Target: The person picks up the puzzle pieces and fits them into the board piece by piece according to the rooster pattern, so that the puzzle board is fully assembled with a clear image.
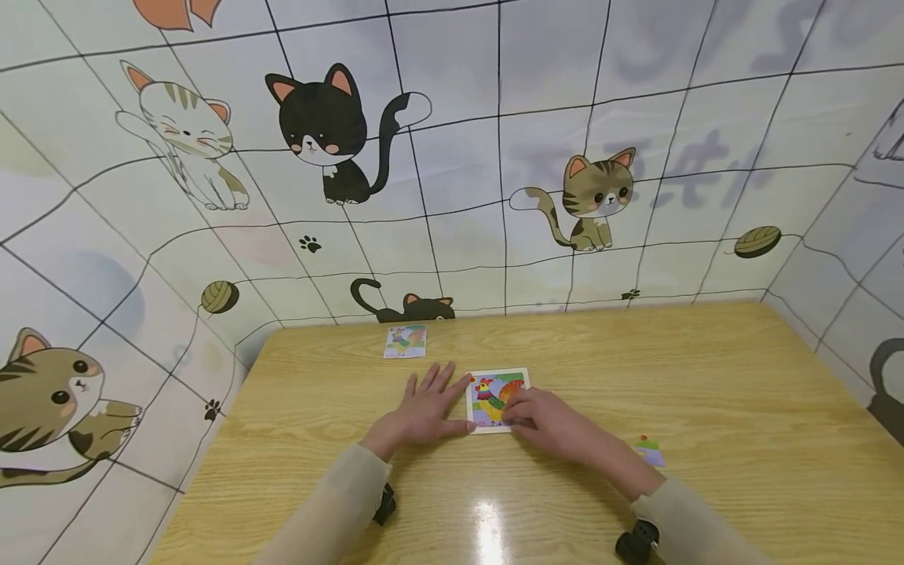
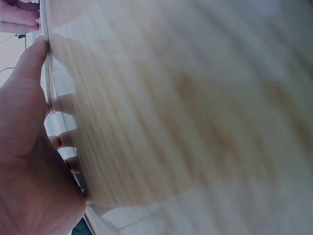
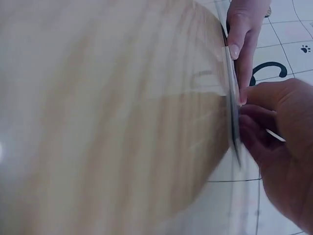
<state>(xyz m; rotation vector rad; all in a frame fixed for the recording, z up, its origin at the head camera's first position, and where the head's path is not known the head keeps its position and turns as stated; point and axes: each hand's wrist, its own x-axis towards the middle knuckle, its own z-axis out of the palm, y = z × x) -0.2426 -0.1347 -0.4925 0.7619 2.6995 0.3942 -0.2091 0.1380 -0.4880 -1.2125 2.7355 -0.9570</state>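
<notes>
A rooster jigsaw puzzle (image 1: 489,402) in a white-edged square tray (image 1: 497,371) lies flat on the table. My left hand (image 1: 427,410) is spread at its left side, fingers straight, thumb and index fingertip at the tray's edge. Over the right part of the picture, my right hand (image 1: 547,420) has its bent fingertips down on the puzzle. That hand covers the lower right of the picture, and I cannot tell whether a piece is between its fingers. In the right wrist view, the fingers (image 3: 257,132) bunch close above the tray, seen edge-on.
A loose puzzle piece (image 1: 650,451), green and lilac with a red spot, lies right of the right forearm. Behind the left hand is a small rooster picture card (image 1: 406,342). The wooden table (image 1: 671,369) meets a cat-patterned cloth wall (image 1: 466,173) at its back edge.
</notes>
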